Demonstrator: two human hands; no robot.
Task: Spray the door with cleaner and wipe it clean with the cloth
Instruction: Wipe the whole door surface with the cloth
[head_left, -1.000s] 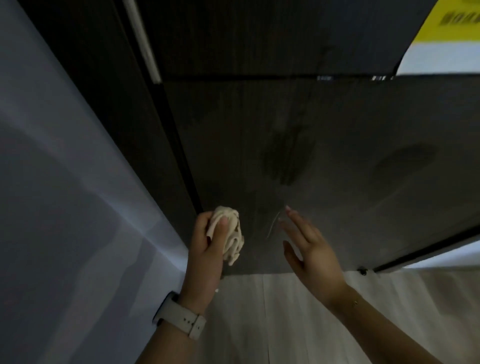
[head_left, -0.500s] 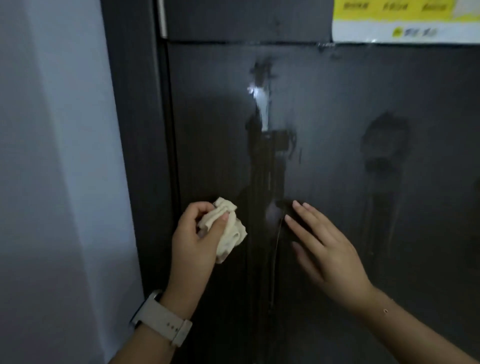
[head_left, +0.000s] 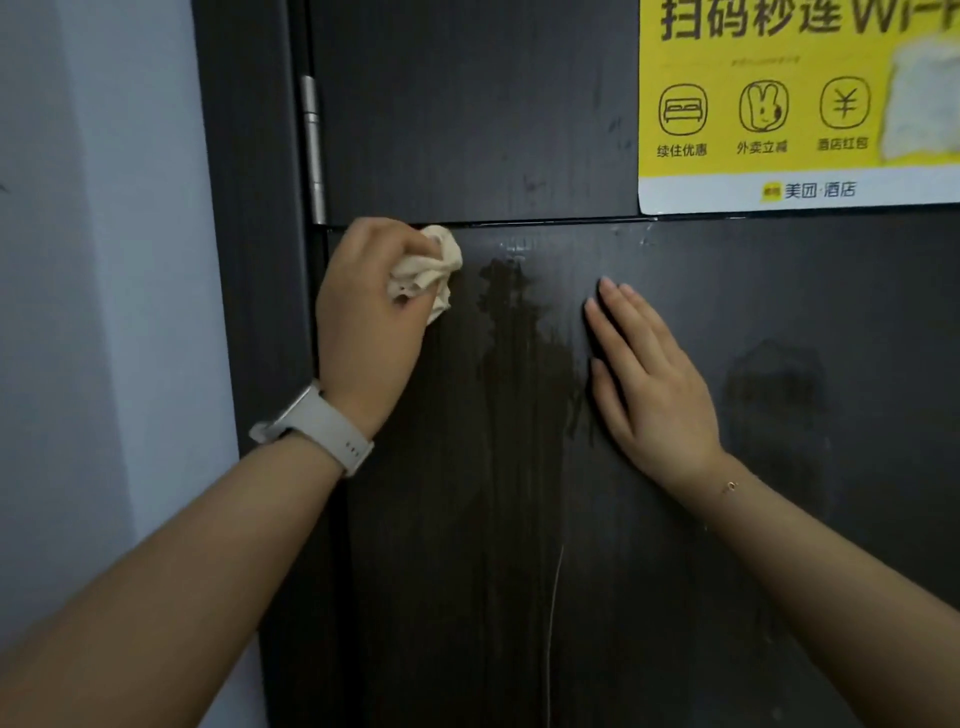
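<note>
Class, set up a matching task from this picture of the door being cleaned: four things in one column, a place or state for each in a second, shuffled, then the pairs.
Things
1. cloth
2. right hand
3. poster
4. watch

Places or states
A. stuck on the upper right of the door
B. bunched in the left hand
C. strapped round the left wrist
D. flat on the door, fingers straight

Pairs: 1-B, 2-D, 3-A, 4-C
</note>
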